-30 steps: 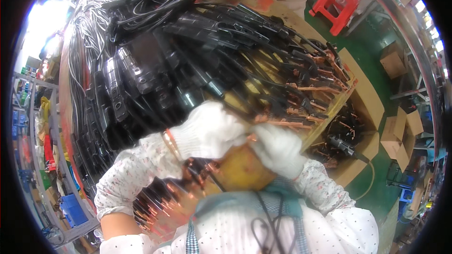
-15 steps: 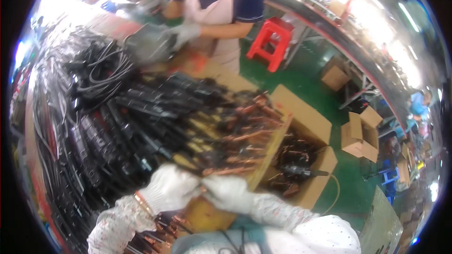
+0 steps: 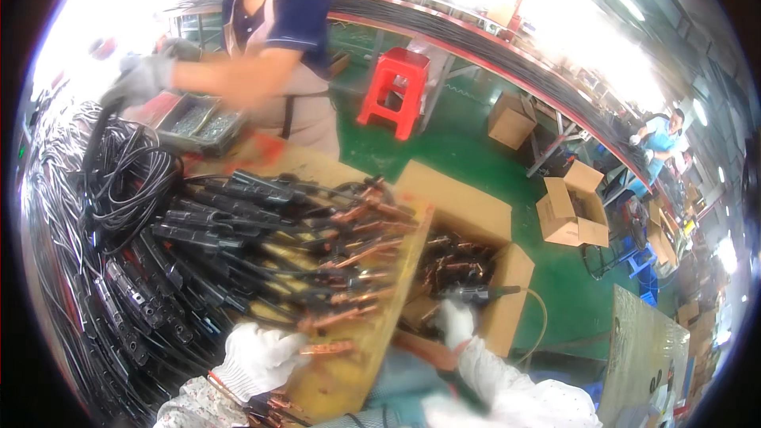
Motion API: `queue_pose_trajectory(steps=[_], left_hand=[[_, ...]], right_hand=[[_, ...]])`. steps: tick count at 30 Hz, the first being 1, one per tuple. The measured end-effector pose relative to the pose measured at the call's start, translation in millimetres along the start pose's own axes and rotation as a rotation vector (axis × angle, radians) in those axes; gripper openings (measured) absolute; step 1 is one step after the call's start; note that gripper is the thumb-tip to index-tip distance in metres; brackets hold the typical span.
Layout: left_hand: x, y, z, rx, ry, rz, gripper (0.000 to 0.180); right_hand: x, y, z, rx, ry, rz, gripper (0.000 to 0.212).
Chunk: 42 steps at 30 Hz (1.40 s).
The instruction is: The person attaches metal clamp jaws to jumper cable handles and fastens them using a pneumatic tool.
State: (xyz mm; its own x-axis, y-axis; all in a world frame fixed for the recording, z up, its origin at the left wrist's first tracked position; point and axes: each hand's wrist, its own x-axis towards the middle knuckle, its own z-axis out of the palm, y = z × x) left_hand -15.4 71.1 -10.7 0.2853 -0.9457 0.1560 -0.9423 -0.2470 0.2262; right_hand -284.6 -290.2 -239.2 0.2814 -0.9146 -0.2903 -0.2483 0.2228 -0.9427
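Note:
My left hand (image 3: 263, 358), in a white knit glove, is closed at the near edge of the table. A copper-coloured metal piece (image 3: 328, 348) sticks out from its fingertips. My right hand (image 3: 456, 323), also gloved in white, is over the near side of an open cardboard box (image 3: 514, 289). It is right beside a dark hand tool (image 3: 476, 293) with a thin hose; its fingers are blurred, so a grip cannot be made out. Black cables with copper-coloured ends (image 3: 369, 250) lie in a thick row across the yellowish table (image 3: 329, 384).
Across the table a co-worker (image 3: 277, 55) in gloves handles a black cable near a metal tray (image 3: 202, 123). Coiled grey cables (image 3: 131, 174) heap up at the left. A red stool (image 3: 396, 91) and another open carton (image 3: 572, 210) stand on the green floor.
My hands were together over the near table edge; the right has moved away to the box and tool. The view has shifted, and the co-worker's hands are now farther left, off the tray.

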Motion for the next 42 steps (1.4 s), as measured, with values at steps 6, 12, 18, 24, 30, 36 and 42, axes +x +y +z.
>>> queue_pose_trajectory(steps=[6, 12, 18, 24, 30, 36, 42], left_hand=[[-1.3, 7.2, 9.1, 0.019, -0.003, -0.127, 0.023], [8.4, 7.1, 7.6, -0.028, 0.146, -0.048, 0.023], [1.6, 1.5, 14.7, -0.055, 0.021, -0.083, 0.033], [-1.3, 5.8, 18.4, -0.061, -0.029, -0.096, 0.034], [5.5, 6.7, 7.9, -0.132, -0.25, -0.208, 0.039], [0.4, 1.3, 7.0, -0.103, -0.06, -0.182, 0.024], [3.9, 1.1, 18.7, -0.11, 0.054, -0.17, 0.023]], right_hand=[[51.5, 14.6, 41.4, -0.094, -0.027, 0.194, 0.037], [105.2, 104.3, 54.3, 0.315, 0.519, 0.283, 0.055], [62.8, 6.5, 42.8, 0.232, 0.5, 0.181, 0.053], [111.2, 57.6, 4.2, 0.551, 0.108, 0.301, 0.036], [20.4, -47.5, 3.9, 0.246, 0.192, 0.234, 0.038], [32.7, -158.0, -21.3, -0.025, 0.125, -0.655, 0.041], [-45.3, -266.3, 76.4, 1.045, -0.589, -0.355, 0.042]])
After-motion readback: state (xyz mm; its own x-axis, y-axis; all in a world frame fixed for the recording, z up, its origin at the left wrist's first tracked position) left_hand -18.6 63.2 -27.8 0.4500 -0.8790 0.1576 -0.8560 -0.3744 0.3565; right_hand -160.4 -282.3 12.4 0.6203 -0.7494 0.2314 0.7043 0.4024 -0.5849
